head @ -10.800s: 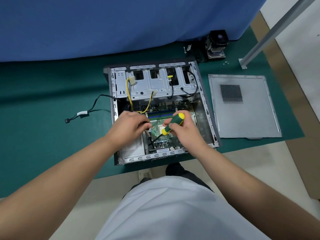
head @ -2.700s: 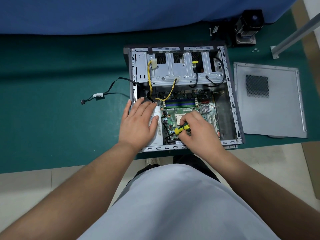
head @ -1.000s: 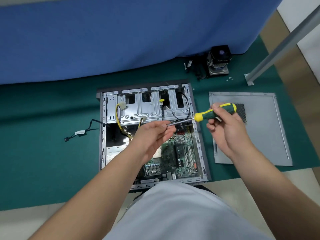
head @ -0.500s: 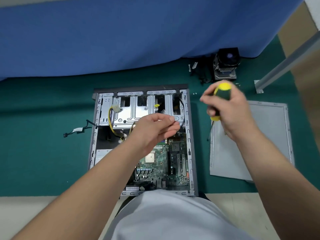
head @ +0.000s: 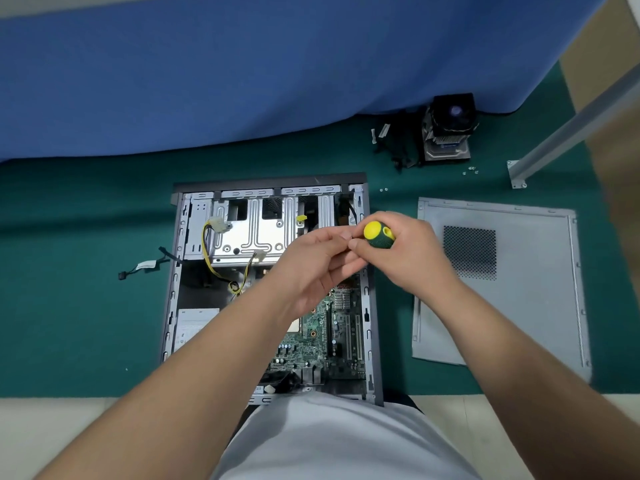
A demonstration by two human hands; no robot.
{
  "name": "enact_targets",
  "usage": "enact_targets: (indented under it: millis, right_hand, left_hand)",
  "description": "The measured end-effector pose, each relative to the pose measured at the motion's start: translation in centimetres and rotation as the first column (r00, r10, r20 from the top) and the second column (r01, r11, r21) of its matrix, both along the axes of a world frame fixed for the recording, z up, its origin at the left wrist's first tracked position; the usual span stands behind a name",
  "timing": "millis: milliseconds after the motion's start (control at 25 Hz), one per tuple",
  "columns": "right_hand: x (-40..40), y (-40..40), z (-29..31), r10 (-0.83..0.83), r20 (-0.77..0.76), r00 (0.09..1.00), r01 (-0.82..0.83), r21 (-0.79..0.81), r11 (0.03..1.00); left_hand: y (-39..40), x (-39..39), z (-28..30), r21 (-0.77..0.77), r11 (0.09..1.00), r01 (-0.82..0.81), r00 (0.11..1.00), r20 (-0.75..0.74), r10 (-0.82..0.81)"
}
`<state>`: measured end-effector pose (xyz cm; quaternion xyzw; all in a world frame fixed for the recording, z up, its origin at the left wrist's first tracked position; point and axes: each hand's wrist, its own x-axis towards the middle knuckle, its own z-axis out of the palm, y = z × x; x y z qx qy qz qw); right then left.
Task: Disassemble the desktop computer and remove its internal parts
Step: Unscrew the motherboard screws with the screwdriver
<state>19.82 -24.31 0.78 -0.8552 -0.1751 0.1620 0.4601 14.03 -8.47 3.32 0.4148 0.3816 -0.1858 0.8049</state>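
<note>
Yellow-capped screwdriver (head: 378, 234) gripped in right hand (head: 408, 254) above open computer case (head: 372, 323)

Green mat (head: 69, 306) on pale floor (head: 52, 427) — blue cloth (head: 242, 71) behind, metal leg (head: 571, 126) at right.

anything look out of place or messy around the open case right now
Nothing looks damaged. Two loose ends: tiny screws lie scattered on the green mat near the removed cooler, easy to lose, and a black cable trails out of the case's left side onto the mat. The side panel lies flat beside it.
</note>
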Motion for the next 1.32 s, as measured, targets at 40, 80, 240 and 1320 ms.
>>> enact_targets:
  millis: [40, 80, 240, 1320]
  right_hand:
    - [0.2, -0.1, -0.2, -0.001, -0.015, 1.000, 0.001, 0.013, 1.000]
    - [0.4, -0.1, -0.4, 0.002, -0.035, 0.999, -0.001, 0.027, 1.000]
    - [1.3, -0.5, -1.3, 0.051, -0.065, 0.997, -0.051, 0.014, 0.999]
    - [19.9, 1.1, -17.0, -0.362, -0.215, 0.907, 0.199, -0.538, 0.819]
  left_hand:
    - [0.0, 0.2, 0.0, -0.025, 1.000, 0.000, 1.000, -0.005, 0.000]
    - [0.1, 0.4, 0.0, -0.053, 0.999, 0.002, 1.000, -0.015, -0.002]
    - [0.2, 1.5, -0.4, -0.066, 0.997, 0.046, 0.995, -0.084, -0.051]
    - [9.6, 4.8, -10.4, 0.863, -0.264, 0.431, 0.588, -0.491, -0.643]
